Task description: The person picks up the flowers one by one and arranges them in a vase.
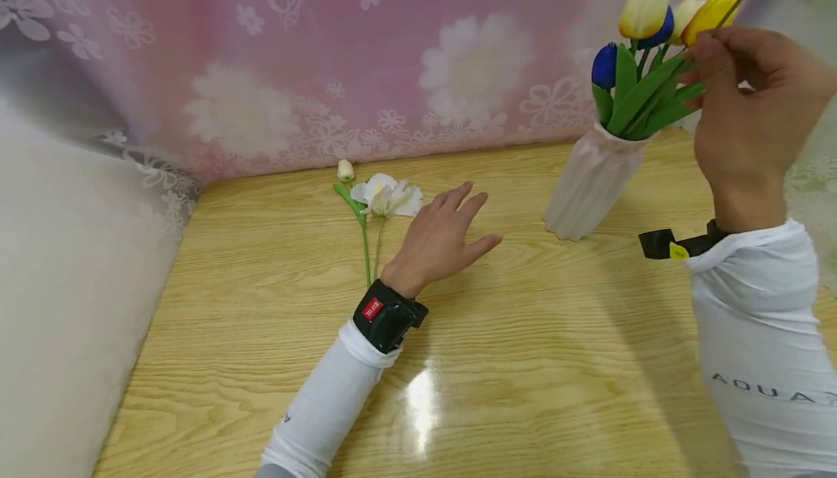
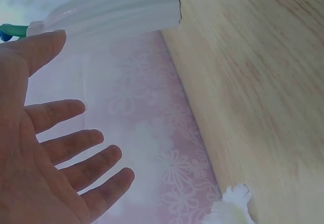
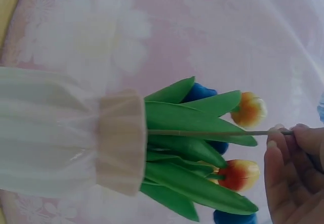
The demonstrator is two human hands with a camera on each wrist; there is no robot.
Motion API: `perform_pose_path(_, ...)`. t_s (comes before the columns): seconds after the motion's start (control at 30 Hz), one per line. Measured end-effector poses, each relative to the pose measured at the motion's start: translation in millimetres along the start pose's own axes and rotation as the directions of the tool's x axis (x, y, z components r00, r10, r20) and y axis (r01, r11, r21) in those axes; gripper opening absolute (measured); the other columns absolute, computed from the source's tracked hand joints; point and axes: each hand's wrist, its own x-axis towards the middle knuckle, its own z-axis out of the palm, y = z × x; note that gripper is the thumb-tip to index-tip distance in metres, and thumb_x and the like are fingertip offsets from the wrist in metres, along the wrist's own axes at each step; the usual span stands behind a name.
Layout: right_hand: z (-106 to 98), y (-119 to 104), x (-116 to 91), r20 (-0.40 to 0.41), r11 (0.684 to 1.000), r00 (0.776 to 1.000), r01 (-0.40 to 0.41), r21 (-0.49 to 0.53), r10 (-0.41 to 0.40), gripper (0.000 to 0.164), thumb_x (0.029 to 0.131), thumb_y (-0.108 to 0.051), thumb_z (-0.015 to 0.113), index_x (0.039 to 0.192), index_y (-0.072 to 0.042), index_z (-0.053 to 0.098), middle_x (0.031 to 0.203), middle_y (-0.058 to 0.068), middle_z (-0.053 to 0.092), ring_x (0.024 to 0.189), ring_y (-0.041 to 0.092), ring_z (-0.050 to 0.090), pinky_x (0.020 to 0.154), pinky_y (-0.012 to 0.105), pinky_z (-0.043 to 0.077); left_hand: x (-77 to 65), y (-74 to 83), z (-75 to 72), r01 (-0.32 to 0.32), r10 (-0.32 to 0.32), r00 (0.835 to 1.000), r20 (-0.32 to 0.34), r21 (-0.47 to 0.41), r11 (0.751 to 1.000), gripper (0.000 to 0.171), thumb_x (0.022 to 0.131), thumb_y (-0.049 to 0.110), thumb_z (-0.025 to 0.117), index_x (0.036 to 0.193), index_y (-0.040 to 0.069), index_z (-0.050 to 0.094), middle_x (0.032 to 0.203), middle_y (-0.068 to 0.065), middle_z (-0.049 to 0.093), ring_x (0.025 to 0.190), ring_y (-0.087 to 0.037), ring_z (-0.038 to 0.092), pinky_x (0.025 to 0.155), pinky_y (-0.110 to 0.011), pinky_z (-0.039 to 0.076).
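Observation:
A thin brown flower stem [image 3: 212, 133] is pinched between the thumb and fingers of my right hand [image 1: 761, 100]. In the right wrist view its lower end goes into the mouth of a pale ribbed vase [image 1: 595, 180]; its top runs out of the head view. Several artificial tulips [image 1: 644, 9], white, yellow and blue, stand in the vase with green leaves. My left hand [image 1: 441, 238] hovers over the table with fingers spread, holding nothing. Beside it lie a white open-petalled flower [image 1: 389, 196] and a white tulip [image 1: 346, 170] with a green stem.
The wooden table [image 1: 261, 362] carries the vase at its back right. Behind it hangs a pink curtain [image 1: 366, 93] with flower patterns. Pale fabric [image 1: 59, 282] covers the left side. Each wrist wears a black camera strap [image 1: 386, 318].

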Motion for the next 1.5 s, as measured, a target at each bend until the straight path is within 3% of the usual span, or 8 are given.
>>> perform_pose_path(0.37,2.5,9.3,-8.1,0.056,0.981,0.979,-0.195,0.006,0.195,0.02,0.091,-0.017,0.066,0.103,-0.003,0.074,0.084,-0.007,0.066,0.056,-0.004,0.057,0.056,0.005,0.044,-2.3,-3.1,4.5,0.03,-0.03,1.0,0.008,0.01,1.0,0.064,0.093,0.053,0.055,0.143,0.014,0.046,0.15,-0.011,0.034,0.133,-0.029,0.037,0.1,-0.046,0.039)
perform_pose_path(0.53,0.2,9.3,-9.0,0.135,0.964,0.958,-0.241,-0.11,0.255,0.026,0.092,-0.021,0.064,0.108,-0.003,0.073,0.081,-0.012,0.063,0.05,-0.006,0.054,0.052,0.005,0.044,-3.3,-4.6,7.2,0.043,-0.043,0.999,0.022,-0.008,0.999,0.064,0.093,0.053,0.054,0.144,0.015,0.045,0.151,-0.01,0.032,0.133,-0.03,0.037,0.1,-0.048,0.039)
perform_pose_path(0.67,-5.7,6.8,-12.2,0.296,0.919,0.891,-0.254,-0.303,0.344,0.033,0.095,-0.026,0.059,0.112,0.0,0.071,0.072,-0.018,0.056,0.047,-0.009,0.053,0.049,0.006,0.043,-4.4,-5.2,9.2,0.042,-0.042,0.998,0.035,0.002,0.999,0.063,0.093,0.054,0.054,0.142,0.014,0.047,0.15,-0.011,0.034,0.132,-0.029,0.038,0.1,-0.047,0.039)
perform_pose_path(0.83,-13.7,3.2,-15.4,0.483,0.852,0.739,-0.237,-0.468,0.471,0.042,0.097,-0.033,0.056,0.111,0.004,0.068,0.064,-0.012,0.06,0.048,-0.005,0.057,0.048,0.012,0.045,-4.6,-6.0,10.3,0.04,-0.04,0.998,0.046,0.008,0.999,0.062,0.093,0.053,0.054,0.141,0.013,0.049,0.148,-0.011,0.037,0.131,-0.029,0.039,0.1,-0.046,0.039)
perform_pose_path(0.93,-16.8,4.1,-19.0,0.543,0.837,0.676,-0.212,-0.504,0.498,0.047,0.095,-0.041,0.056,0.112,0.002,0.069,0.069,-0.006,0.067,0.052,-0.004,0.058,0.049,0.016,0.045,-4.1,-6.8,10.9,0.049,-0.05,0.997,0.05,0.011,0.999,0.063,0.093,0.053,0.054,0.142,0.014,0.047,0.148,-0.011,0.037,0.131,-0.029,0.039,0.1,-0.046,0.039)
perform_pose_path(1.13,-12.2,9.8,-35.0,0.619,0.876,0.638,-0.206,-0.435,0.458,0.051,0.094,-0.048,0.055,0.111,-0.002,0.069,0.08,0.0,0.069,0.061,-0.002,0.06,0.053,0.019,0.046,-8.9,-13.0,10.9,0.065,-0.066,0.997,0.048,0.012,0.998,0.064,0.093,0.053,0.054,0.142,0.014,0.047,0.148,-0.012,0.037,0.131,-0.029,0.04,0.099,-0.047,0.04)
perform_pose_path(1.33,1.6,13.7,-52.3,0.685,0.908,0.602,-0.201,-0.368,0.41,0.046,0.094,-0.047,0.055,0.109,-0.007,0.069,0.087,0.009,0.069,0.069,0.011,0.064,0.057,0.019,0.048,-17.4,-21.4,11.8,0.095,-0.095,0.994,0.045,0.01,0.995,0.065,0.093,0.055,0.053,0.143,0.015,0.045,0.148,-0.011,0.038,0.131,-0.029,0.04,0.099,-0.046,0.039)
perform_pose_path(1.5,16.0,20.2,-65.5,0.737,0.923,0.557,-0.194,-0.333,0.383,0.049,0.095,-0.05,0.053,0.107,-0.006,0.069,0.09,0.011,0.069,0.069,0.01,0.064,0.058,0.019,0.049,-25.0,-29.6,12.3,0.125,-0.125,0.991,0.051,-0.002,0.992,0.065,0.093,0.054,0.053,0.143,0.014,0.045,0.148,-0.011,0.037,0.131,-0.029,0.04,0.099,-0.045,0.04)
